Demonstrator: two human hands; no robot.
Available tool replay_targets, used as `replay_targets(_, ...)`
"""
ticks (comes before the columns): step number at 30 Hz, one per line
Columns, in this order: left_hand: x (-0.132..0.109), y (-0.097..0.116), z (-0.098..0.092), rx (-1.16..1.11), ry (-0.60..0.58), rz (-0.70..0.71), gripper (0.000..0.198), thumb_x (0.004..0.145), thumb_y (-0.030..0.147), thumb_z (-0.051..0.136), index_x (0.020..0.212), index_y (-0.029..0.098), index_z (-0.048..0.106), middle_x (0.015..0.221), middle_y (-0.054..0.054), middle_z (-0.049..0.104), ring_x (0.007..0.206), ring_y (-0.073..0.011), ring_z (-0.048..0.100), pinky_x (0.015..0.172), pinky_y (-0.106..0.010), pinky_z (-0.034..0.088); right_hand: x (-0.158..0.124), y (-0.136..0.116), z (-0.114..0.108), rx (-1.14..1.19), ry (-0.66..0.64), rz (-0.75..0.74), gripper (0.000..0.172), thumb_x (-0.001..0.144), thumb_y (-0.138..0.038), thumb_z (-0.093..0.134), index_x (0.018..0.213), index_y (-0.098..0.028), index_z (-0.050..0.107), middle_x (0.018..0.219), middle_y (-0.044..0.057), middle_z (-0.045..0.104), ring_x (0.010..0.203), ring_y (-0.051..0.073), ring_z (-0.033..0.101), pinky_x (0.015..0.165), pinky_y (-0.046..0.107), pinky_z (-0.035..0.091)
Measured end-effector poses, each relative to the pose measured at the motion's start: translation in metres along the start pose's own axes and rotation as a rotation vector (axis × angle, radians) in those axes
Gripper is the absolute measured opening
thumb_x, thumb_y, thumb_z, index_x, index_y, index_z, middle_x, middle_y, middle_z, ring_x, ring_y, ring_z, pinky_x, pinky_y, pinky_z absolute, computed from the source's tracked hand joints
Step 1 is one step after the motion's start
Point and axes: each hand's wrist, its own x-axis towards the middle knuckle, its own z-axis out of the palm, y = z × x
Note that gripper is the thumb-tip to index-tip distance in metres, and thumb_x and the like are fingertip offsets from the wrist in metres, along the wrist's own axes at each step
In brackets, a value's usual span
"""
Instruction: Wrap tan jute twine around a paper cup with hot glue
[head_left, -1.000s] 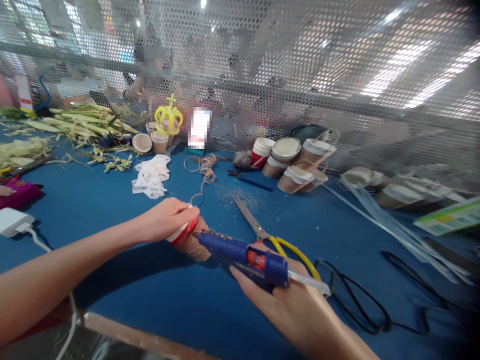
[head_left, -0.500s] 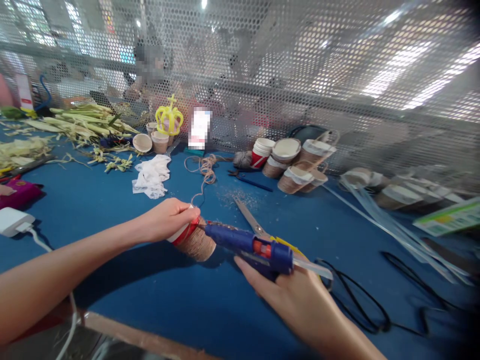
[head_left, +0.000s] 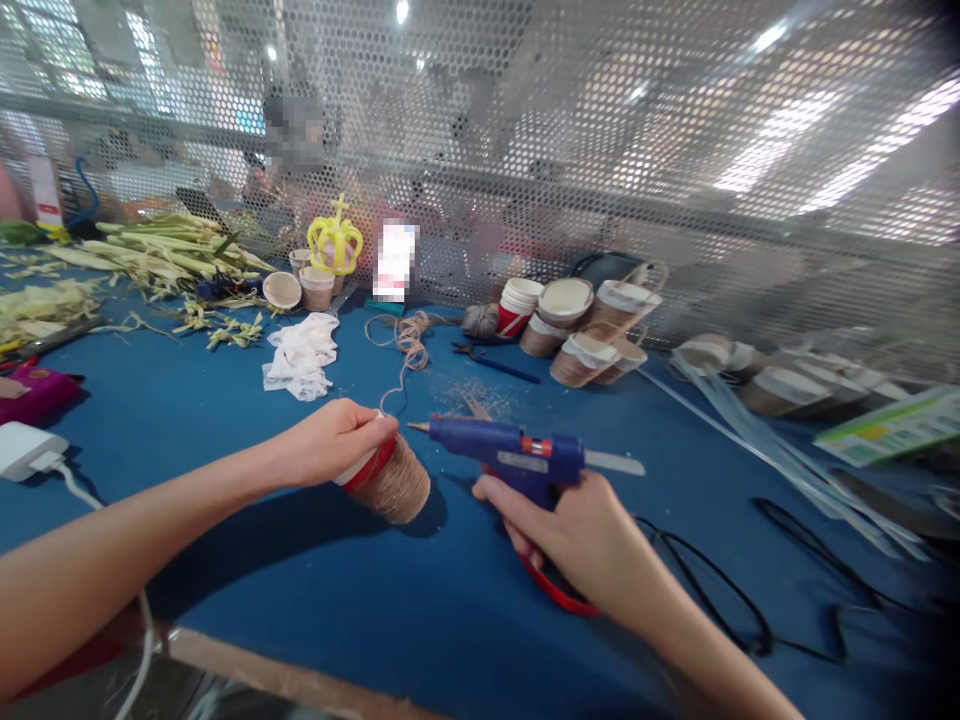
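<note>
My left hand [head_left: 349, 437] grips the rim end of a paper cup [head_left: 394, 482], which lies tilted above the blue tabletop. Brown twine is wound round most of the cup, and a red band shows near its rim. A loose strand of twine [head_left: 411, 340] runs from the cup back to a tangle on the table. In my right hand [head_left: 570, 530] is a blue hot glue gun [head_left: 510, 450], its nozzle pointing left, a little apart from the cup. A clear glue stick [head_left: 615, 462] sticks out of its rear. Scissors [head_left: 559, 590] lie partly hidden under this hand.
Several twine-wrapped cups [head_left: 566, 300] stand at the back, beside a grey yarn ball [head_left: 480, 320] and pliers [head_left: 499, 362]. Clear glue sticks [head_left: 787, 460] and a black cord [head_left: 712, 580] lie right. White cloth [head_left: 300, 355], corn husks [head_left: 165, 250] and a yellow crown [head_left: 335, 240] are left.
My right hand has drawn the glue gun up and right, so its nozzle has left the cup's side. The left hand holds the cup almost unmoved.
</note>
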Motion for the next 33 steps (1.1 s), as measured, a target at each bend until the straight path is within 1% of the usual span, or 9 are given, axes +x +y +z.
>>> replay_targets(3,0.000,0.000,0.000,-0.038,-0.005,-0.023,0.045,0.080,0.047,0.037,0.074,0.010,0.062,0.069,-0.003,0.059,0.061,-0.0138,0.049,0.056,-0.023,0.038,0.009,0.002,-0.014,0.228,-0.013,-0.011,0.024,0.070,-0.036,0.060,0.057,-0.018,0.050,0.039,-0.006,0.047,0.034,0.007,0.041,0.038,0.021,0.035)
replay_targets(7,0.001,0.001,0.000,-0.080,-0.009,-0.015,0.045,0.078,0.050,0.039,0.067,0.011,0.059,0.064,-0.002,0.058,0.058,-0.0138,0.049,0.056,-0.024,0.039,0.038,0.011,-0.035,0.355,0.153,0.104,0.020,0.070,-0.026,0.062,0.057,-0.015,0.052,0.051,-0.003,0.054,0.045,0.006,0.047,0.042,0.018,0.035)
replay_targets(12,-0.002,0.001,-0.001,0.007,-0.053,0.031,0.045,0.079,0.051,0.040,0.068,0.011,0.057,0.061,-0.001,0.056,0.055,-0.0127,0.047,0.053,-0.023,0.037,0.083,0.038,-0.045,0.255,0.202,0.242,0.022,0.083,-0.025,0.051,0.069,-0.010,0.058,0.062,0.001,0.057,0.053,0.008,0.052,0.047,0.019,0.040)
replay_targets(17,-0.009,0.006,-0.008,0.034,-0.259,0.106,0.032,0.067,0.039,0.062,0.085,0.013,0.059,0.080,-0.003,0.065,0.070,-0.0163,0.057,0.060,-0.023,0.043,0.107,0.058,-0.037,0.105,0.195,0.350,0.028,0.086,-0.030,0.049,0.110,-0.015,0.051,0.106,0.007,0.056,0.087,0.017,0.058,0.072,0.037,0.049)
replay_targets(22,-0.013,0.008,-0.010,0.184,-0.276,0.113,0.042,0.057,0.035,0.071,0.091,0.015,0.058,0.086,-0.003,0.067,0.076,-0.0196,0.060,0.062,-0.024,0.045,0.115,0.063,-0.038,-0.160,0.229,0.379,0.030,0.085,-0.030,0.050,0.111,-0.015,0.051,0.110,0.008,0.055,0.091,0.019,0.057,0.075,0.038,0.048)
replay_targets(26,-0.015,0.007,-0.011,0.257,-0.273,0.128,0.042,0.056,0.034,0.070,0.091,0.015,0.058,0.084,-0.002,0.067,0.073,-0.0192,0.060,0.059,-0.023,0.045,0.115,0.056,-0.045,-0.467,0.343,0.338,0.029,0.085,-0.030,0.050,0.111,-0.016,0.051,0.113,0.008,0.053,0.096,0.020,0.055,0.080,0.041,0.045)
replay_targets(29,-0.015,0.005,-0.011,0.277,-0.269,0.140,0.041,0.057,0.035,0.070,0.091,0.015,0.059,0.085,-0.002,0.066,0.073,-0.0195,0.060,0.059,-0.024,0.045,0.112,0.042,-0.044,-0.665,0.446,0.217,0.030,0.086,-0.030,0.046,0.106,-0.010,0.055,0.115,0.018,0.051,0.107,0.029,0.046,0.086,0.048,0.037)
replay_targets(31,-0.014,0.003,-0.011,0.262,-0.286,0.154,0.039,0.057,0.034,0.070,0.090,0.016,0.059,0.084,-0.002,0.066,0.073,-0.0190,0.060,0.060,-0.023,0.046,0.113,0.030,-0.037,-0.754,0.427,0.064,0.033,0.086,-0.034,0.044,0.099,-0.009,0.061,0.111,0.021,0.053,0.109,0.033,0.043,0.086,0.047,0.035)
replay_targets(33,-0.012,0.002,-0.010,0.233,-0.328,0.175,0.032,0.059,0.030,0.068,0.086,0.015,0.061,0.081,-0.001,0.066,0.072,-0.0180,0.060,0.060,-0.023,0.046,0.119,0.017,-0.028,-0.811,0.333,-0.097,0.038,0.082,-0.045,0.046,0.095,-0.013,0.064,0.106,0.016,0.057,0.106,0.030,0.046,0.086,0.040,0.037)
